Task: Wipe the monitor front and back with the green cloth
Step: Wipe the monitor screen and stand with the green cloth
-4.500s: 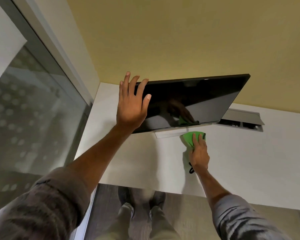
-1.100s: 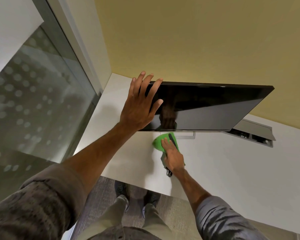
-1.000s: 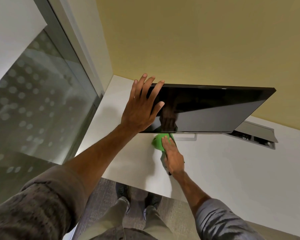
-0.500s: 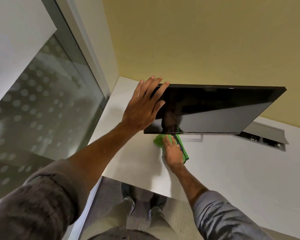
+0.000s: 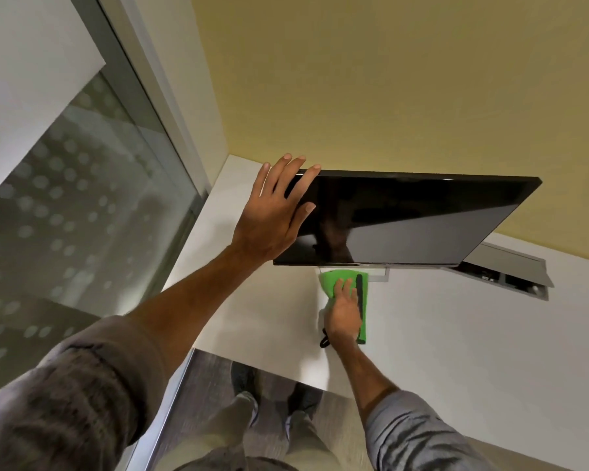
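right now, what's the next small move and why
Probably raise the right hand with the green cloth off the desk onto the screen of the monitor. The cloth is pressed flat on the desk just below the monitor's lower edge, not on the screen, while the left hand lies flat on its upper left corner, seemingly bracing it.

Left grip point(image 5: 274, 215): raised, palm forward, fingers straight and spread; left arm point(image 5: 170, 311) stretched out, forearm bare. Right grip point(image 5: 344, 314): lower, palm down, fingers extended flat; right arm point(image 5: 364, 375) reaching forward, forearm bare.
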Tool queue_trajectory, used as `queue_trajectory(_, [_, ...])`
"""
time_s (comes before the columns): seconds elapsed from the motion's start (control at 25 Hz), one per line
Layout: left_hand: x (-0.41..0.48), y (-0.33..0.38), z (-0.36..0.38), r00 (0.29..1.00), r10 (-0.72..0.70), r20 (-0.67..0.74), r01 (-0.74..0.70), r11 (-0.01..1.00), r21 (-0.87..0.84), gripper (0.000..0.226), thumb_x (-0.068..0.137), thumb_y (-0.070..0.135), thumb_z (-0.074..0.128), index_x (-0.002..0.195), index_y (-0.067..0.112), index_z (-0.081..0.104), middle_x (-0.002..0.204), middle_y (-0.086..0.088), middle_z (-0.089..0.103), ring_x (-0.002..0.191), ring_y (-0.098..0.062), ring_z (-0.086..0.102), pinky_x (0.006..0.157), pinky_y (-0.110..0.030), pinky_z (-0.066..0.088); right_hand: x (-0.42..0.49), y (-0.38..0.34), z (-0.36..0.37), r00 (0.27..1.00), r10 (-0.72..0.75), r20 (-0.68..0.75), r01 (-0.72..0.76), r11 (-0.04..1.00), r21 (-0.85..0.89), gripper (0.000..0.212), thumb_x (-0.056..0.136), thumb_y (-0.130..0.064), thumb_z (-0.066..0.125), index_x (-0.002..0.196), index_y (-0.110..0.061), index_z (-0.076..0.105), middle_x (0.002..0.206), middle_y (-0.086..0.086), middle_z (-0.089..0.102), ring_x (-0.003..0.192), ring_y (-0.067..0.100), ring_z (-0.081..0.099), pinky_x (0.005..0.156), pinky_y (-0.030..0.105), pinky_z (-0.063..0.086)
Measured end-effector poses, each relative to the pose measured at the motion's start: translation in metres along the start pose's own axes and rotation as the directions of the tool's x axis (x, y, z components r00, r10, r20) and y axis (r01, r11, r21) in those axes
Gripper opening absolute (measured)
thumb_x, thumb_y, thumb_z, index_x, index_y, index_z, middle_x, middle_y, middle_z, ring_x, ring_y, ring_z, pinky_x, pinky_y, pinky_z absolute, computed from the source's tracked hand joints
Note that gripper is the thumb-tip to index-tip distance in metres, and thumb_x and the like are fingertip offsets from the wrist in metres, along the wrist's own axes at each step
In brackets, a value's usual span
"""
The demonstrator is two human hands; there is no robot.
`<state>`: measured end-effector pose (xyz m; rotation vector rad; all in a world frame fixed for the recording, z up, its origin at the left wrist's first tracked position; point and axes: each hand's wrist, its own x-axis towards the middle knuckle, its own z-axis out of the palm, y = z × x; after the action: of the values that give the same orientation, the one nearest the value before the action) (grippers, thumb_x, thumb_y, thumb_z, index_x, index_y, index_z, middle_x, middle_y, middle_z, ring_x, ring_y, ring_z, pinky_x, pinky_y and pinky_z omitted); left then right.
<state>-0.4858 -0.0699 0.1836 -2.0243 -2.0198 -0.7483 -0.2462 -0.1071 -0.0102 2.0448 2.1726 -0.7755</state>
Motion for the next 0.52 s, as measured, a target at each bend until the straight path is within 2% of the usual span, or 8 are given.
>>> queue_trajectory(0.12, [-0.001, 0.003, 0.001, 1.000, -0.005, 0.012, 0.005, 1.000, 0.010, 0.060, 0.115, 0.042, 0.046, 0.169, 0.018, 0.036, 0.172, -0.012, 0.036, 0.164, -0.032, 0.024, 0.132, -0.055, 0.019, -0.005, 0.002, 0.008, 0.987, -0.114, 0.112, 0.112, 0.993, 0.024, 0.084, 0.098, 0.004, 0.050, 0.168, -0.035, 0.025, 0.176, -0.007, 0.020, 0.157, 0.026, 0.035, 0.120, 0.051, 0.045])
queue_trajectory(0.16, [-0.001, 0.004, 0.000, 0.999, -0.015, 0.029, 0.014, 1.000, 0.005, 0.060, 0.115, 0.042, 0.044, 0.169, 0.018, 0.034, 0.173, -0.011, 0.035, 0.164, -0.031, 0.022, 0.132, -0.055, 0.018, -0.004, 0.006, 0.008, 0.965, -0.200, 0.169, 0.201, 0.980, 0.010, 0.084, 0.096, 0.004, 0.051, 0.166, -0.038, 0.030, 0.175, -0.013, 0.020, 0.157, 0.022, 0.034, 0.121, 0.050, 0.043])
queue_trajectory(0.24, [0.000, 0.003, -0.003, 0.999, -0.011, 0.048, 0.011, 1.000, -0.001, 0.059, 0.116, 0.042, 0.040, 0.170, 0.019, 0.032, 0.173, -0.010, 0.034, 0.164, -0.030, 0.022, 0.132, -0.056, 0.017, -0.004, 0.016, 0.004, 0.876, -0.402, 0.267, 0.423, 0.906, -0.026, 0.084, 0.092, 0.004, 0.051, 0.164, -0.037, 0.036, 0.174, -0.019, 0.019, 0.161, 0.014, 0.024, 0.126, 0.047, 0.037])
queue_trajectory(0.32, [-0.002, 0.000, -0.006, 0.999, 0.022, 0.028, -0.023, 0.999, 0.026, 0.057, 0.117, 0.041, 0.038, 0.169, 0.017, 0.034, 0.170, -0.011, 0.038, 0.162, -0.033, 0.027, 0.131, -0.057, 0.020, -0.011, 0.028, -0.001, 0.830, -0.503, 0.243, 0.520, 0.854, -0.011, 0.083, 0.092, 0.003, 0.051, 0.165, -0.033, 0.036, 0.173, -0.017, 0.021, 0.162, 0.010, 0.019, 0.128, 0.042, 0.034])
queue_trajectory(0.44, [-0.003, 0.003, -0.006, 0.999, 0.021, 0.037, -0.024, 0.998, 0.058, 0.057, 0.118, 0.041, 0.038, 0.168, 0.016, 0.036, 0.169, -0.013, 0.039, 0.161, -0.035, 0.028, 0.131, -0.058, 0.020, -0.033, 0.060, -0.010, 0.842, -0.528, 0.106, 0.532, 0.847, -0.006, 0.085, 0.092, 0.004, 0.057, 0.167, -0.027, 0.031, 0.173, -0.013, 0.019, 0.161, 0.011, 0.016, 0.128, 0.037, 0.032])
queue_trajectory(0.52, [0.000, 0.010, -0.006, 0.997, -0.029, 0.075, 0.027, 0.999, 0.029, 0.056, 0.118, 0.042, 0.035, 0.168, 0.017, 0.033, 0.170, -0.012, 0.035, 0.163, -0.035, 0.022, 0.132, -0.058, 0.015, -0.045, 0.089, -0.017, 0.822, -0.563, 0.092, 0.569, 0.819, -0.075, 0.094, 0.086, 0.006, 0.062, 0.167, -0.026, 0.029, 0.175, -0.011, 0.018, 0.161, 0.013, 0.017, 0.128, 0.040, 0.031])
